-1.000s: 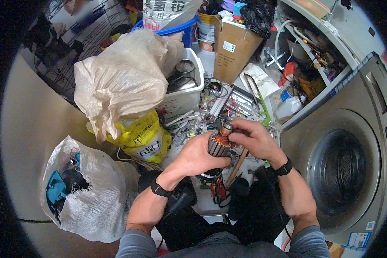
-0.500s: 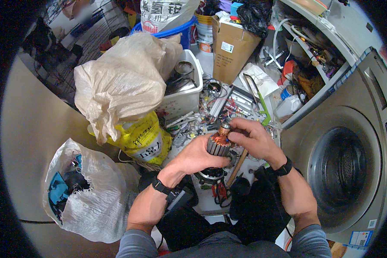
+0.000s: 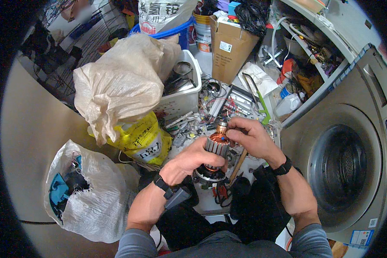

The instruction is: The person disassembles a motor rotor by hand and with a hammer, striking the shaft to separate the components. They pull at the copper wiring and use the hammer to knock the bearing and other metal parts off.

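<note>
Upright between my hands is a motor armature [image 3: 216,147] with a slotted steel core, copper windings and a copper commutator at its top. My left hand [image 3: 192,157] is closed round the core from the left. The fingers of my right hand [image 3: 254,139] are pinched at the upper windings, beside the commutator; their tips are partly hidden. Directly under the armature sits a round black part [image 3: 210,175], and I cannot tell whether the two touch. Below that lies a red-handled tool [image 3: 221,192]. A wooden handle [image 3: 238,165] leans to the right of the armature.
Loose metal scraps [image 3: 187,133] and a green hacksaw [image 3: 262,103] lie beyond my hands. At left stand a white woven sack [image 3: 103,202], a yellow bag [image 3: 144,142] and a white bin [image 3: 198,81]. A cardboard box [image 3: 230,56] is behind; a washing machine [image 3: 305,133] is at right.
The armature has shifted slightly left in my hands, and lower windings now show beneath my left hand. My right fingers have moved slightly left with it, staying by the upper windings.
</note>
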Motion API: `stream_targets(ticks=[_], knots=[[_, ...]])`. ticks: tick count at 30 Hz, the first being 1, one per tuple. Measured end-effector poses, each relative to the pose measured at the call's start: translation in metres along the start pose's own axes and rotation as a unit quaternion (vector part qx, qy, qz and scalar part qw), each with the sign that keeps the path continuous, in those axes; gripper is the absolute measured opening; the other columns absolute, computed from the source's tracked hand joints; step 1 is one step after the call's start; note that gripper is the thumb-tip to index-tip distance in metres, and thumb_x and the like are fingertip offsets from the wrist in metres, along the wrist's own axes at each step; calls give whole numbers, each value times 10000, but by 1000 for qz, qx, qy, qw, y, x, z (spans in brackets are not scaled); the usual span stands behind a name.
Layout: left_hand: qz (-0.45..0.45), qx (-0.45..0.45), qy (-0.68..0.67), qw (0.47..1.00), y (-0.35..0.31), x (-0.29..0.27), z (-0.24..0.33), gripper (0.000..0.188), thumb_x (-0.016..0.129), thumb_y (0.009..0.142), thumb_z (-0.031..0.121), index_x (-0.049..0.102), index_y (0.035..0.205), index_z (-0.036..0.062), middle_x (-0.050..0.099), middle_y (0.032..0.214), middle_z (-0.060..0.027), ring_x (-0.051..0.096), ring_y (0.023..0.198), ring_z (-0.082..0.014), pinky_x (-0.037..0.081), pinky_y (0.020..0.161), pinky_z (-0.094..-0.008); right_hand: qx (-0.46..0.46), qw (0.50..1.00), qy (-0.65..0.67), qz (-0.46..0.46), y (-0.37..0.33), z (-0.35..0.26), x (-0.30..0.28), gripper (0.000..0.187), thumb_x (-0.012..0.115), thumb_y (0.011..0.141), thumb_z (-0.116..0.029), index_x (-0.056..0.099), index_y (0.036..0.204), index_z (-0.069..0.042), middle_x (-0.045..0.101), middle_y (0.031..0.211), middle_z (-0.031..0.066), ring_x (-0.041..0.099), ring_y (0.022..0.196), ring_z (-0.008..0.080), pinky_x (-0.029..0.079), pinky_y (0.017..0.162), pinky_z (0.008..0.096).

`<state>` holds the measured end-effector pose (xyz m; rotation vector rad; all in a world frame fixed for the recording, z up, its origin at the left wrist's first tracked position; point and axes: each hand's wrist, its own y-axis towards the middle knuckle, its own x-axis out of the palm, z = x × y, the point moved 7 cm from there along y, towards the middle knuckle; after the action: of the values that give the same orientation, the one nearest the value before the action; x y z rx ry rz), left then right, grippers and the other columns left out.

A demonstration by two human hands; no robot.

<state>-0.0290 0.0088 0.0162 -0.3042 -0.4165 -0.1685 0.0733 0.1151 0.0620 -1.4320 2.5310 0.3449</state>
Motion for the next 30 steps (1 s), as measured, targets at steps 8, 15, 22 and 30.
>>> stream_targets(ticks=[8,15,22,30], knots=[[-13,16,-59,998,-9,19,6,587,753,700,194,590,1240,31,718,959,-119,704,862,-238,554,802,-362,-17,1000,20,2,-3,-4,-2,138,656,975,-137,661,990,0,629,829,7,593,721,79,497,654,264],[-50,28,-106,993,-1,18,-6,580,784,717,248,596,1222,33,716,944,-135,708,849,-243,555,807,-369,-11,999,47,6,-5,-6,-3,136,659,975,-131,660,980,5,626,830,3,593,721,82,503,656,264],[-58,29,-119,991,4,20,-8,545,779,733,229,601,1207,29,717,940,-141,707,843,-245,561,795,-379,-30,999,8,8,-5,-5,-7,150,654,979,-137,662,977,13,622,825,14,594,724,88,503,652,274],[-12,2,-108,994,6,16,-11,500,753,739,164,612,1198,26,717,965,-120,703,851,-243,566,798,-390,-40,999,-34,8,-4,-3,-7,170,647,988,-144,662,1008,24,618,842,24,595,727,102,497,653,280]])
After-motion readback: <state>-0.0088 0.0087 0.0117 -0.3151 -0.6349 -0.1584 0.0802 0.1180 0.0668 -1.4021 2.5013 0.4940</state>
